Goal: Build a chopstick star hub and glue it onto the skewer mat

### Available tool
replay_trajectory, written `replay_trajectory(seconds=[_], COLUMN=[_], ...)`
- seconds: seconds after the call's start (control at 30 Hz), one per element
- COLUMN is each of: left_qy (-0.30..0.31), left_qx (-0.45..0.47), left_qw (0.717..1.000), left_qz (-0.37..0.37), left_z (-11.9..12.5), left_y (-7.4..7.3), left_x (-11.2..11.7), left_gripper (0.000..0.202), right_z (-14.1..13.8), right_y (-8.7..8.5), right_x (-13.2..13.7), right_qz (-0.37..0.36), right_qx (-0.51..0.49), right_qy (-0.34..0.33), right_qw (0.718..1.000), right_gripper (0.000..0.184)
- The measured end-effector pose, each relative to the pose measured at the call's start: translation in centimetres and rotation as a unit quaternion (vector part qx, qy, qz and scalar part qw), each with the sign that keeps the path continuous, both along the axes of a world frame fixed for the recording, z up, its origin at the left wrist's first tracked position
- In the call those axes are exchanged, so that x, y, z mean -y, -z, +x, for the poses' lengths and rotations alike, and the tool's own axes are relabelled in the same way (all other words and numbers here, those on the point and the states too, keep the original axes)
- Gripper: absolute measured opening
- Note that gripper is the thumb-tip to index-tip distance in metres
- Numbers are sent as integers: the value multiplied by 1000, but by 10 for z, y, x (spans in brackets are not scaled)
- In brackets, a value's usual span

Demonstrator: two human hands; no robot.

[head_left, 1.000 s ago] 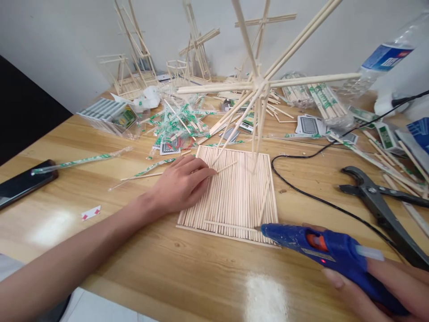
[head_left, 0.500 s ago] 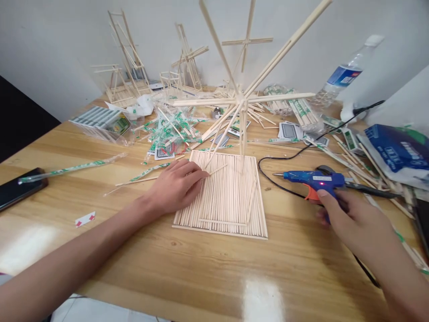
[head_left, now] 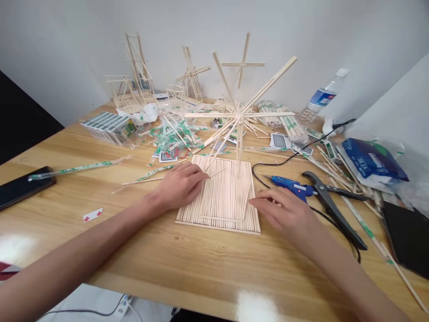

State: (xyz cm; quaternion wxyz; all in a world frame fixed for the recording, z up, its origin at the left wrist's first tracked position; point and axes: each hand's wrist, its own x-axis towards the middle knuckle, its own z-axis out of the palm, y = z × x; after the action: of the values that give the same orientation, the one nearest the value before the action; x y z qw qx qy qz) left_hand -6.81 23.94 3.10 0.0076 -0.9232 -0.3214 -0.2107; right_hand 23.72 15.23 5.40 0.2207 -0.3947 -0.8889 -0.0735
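A square base of wooden sticks (head_left: 221,197) lies flat on the wooden table (head_left: 208,264). From it rises a post carrying a spoked stick wheel (head_left: 238,115). My left hand (head_left: 179,185) rests flat on the base's left part, fingers stretched out. My right hand (head_left: 288,213) hovers open by the base's right edge, fingertips near a slanted stick, holding nothing. The blue glue gun (head_left: 292,185) lies on the table just beyond my right hand.
Black pliers (head_left: 333,206) and the gun's black cable lie right of the base. A phone (head_left: 20,187) sits at the far left. Wrapped chopsticks, playing cards, a card box (head_left: 109,125), a water bottle (head_left: 321,96), a blue packet (head_left: 370,163) and other stick models crowd the back.
My right hand has set the glue gun down on the table and moved left to the base's right edge. My left hand has stayed on the base.
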Motion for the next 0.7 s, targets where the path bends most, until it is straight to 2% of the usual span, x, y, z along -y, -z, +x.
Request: replay_trajectory(seconds=[0.2,0.43,0.57,0.7], left_qy=[-5,-7,-8,-8], left_qx=[-3,2,-3,0], left_qw=[1000,1000,1000,1000], left_qz=[11,4,4,6], left_z=[1,0,0,0], left_y=[-1,1,0,0], left_x=[1,2,2,2], left_gripper=[28,27,27,27], right_z=[-6,0,4,2], right_y=[0,5,7,9], right_x=[-19,-19,-17,-16], right_qz=[24,9,-20,-65], right_qx=[100,72,67,12], right_qy=[-53,-63,-42,-57], right_qw=[993,995,997,996], right_gripper=[24,19,22,24])
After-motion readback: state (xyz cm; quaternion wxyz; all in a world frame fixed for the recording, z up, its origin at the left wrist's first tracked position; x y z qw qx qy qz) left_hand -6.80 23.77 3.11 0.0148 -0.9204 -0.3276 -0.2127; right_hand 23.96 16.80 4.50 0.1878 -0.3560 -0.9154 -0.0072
